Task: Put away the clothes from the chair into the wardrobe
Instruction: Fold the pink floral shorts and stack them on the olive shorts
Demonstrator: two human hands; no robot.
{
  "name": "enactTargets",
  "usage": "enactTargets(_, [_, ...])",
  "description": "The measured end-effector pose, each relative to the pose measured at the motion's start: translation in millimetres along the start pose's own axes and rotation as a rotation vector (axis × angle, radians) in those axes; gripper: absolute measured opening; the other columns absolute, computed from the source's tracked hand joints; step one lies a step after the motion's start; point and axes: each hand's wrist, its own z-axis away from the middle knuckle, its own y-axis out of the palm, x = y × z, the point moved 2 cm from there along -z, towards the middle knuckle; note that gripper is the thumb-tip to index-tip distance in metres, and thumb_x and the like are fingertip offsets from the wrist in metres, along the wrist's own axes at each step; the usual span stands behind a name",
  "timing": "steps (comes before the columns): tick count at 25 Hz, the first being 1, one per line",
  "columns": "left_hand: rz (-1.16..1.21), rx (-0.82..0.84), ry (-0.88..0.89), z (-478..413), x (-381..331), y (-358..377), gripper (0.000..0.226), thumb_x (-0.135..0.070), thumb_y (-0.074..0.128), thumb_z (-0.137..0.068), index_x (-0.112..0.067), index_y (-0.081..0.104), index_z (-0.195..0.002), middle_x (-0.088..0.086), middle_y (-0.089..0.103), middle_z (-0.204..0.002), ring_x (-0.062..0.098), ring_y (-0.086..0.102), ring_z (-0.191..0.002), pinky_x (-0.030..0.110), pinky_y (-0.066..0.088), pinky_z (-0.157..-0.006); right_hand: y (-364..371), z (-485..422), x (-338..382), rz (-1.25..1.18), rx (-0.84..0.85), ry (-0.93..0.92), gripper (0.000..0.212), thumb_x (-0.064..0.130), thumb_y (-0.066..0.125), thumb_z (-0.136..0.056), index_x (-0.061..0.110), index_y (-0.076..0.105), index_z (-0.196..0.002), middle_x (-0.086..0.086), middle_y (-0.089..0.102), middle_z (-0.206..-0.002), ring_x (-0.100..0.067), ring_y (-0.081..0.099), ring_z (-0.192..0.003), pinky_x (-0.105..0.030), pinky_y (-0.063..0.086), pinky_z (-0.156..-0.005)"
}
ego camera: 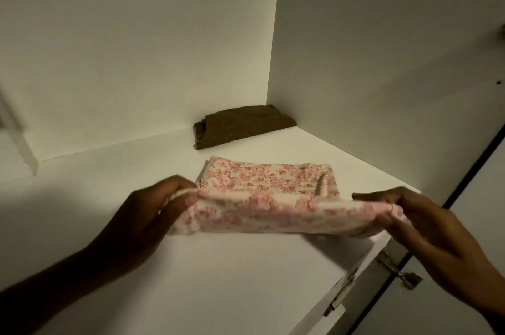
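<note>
A folded pink floral garment (267, 198) lies on the white wardrobe shelf (191, 280). Its far part rests flat; its near edge is lifted a little off the shelf. My left hand (147, 214) pinches the garment's left end between thumb and fingers. My right hand (415, 220) grips its right end the same way. Behind it, in the shelf's back right corner, sits a folded brown garment (240, 125). The chair is not in view.
White wardrobe walls (382, 61) close in the shelf at the back and right. A metal door hinge (396, 272) is fixed at the shelf's front right edge, beside the open door. A white divider (21, 143) stands at the far left.
</note>
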Motion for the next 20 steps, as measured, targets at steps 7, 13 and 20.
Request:
enactTargets(7, [0.112,0.010,-0.399,-116,54,34,0.025,-0.029,0.056,-0.093,-0.008,0.064,-0.104,0.008,0.068,-0.104,0.022,0.063,-0.094,0.025,0.044,-0.065,10,-118,-74,-0.165,-0.116,0.448,0.021,0.024,0.050,-0.098,0.007,0.063,-0.100,-0.017,0.070,-0.098,-0.030,0.067,-0.085,-0.030,0.057,-0.068])
enactTargets(13, [0.035,-0.028,-0.537,-134,96,57,0.053,-0.049,0.050,-0.091,0.001,0.067,-0.094,0.018,0.069,-0.092,0.031,0.065,-0.088,0.038,0.050,-0.078,22,-154,-128,0.359,-0.067,0.548,0.026,0.028,0.058,-0.095,0.013,0.065,-0.115,-0.007,0.066,-0.116,-0.020,0.060,-0.099,-0.028,0.043,-0.079])
enactTargets(20, [0.066,0.404,-0.530,-135,81,54,0.050,-0.039,0.078,-0.068,-0.001,0.071,-0.101,-0.003,0.074,-0.080,0.012,0.070,-0.074,0.016,0.053,-0.060,25,-156,-116,0.362,0.208,0.715,0.055,0.050,0.071,-0.079,0.007,0.064,-0.112,-0.008,0.066,-0.116,-0.022,0.060,-0.101,-0.030,0.045,-0.081])
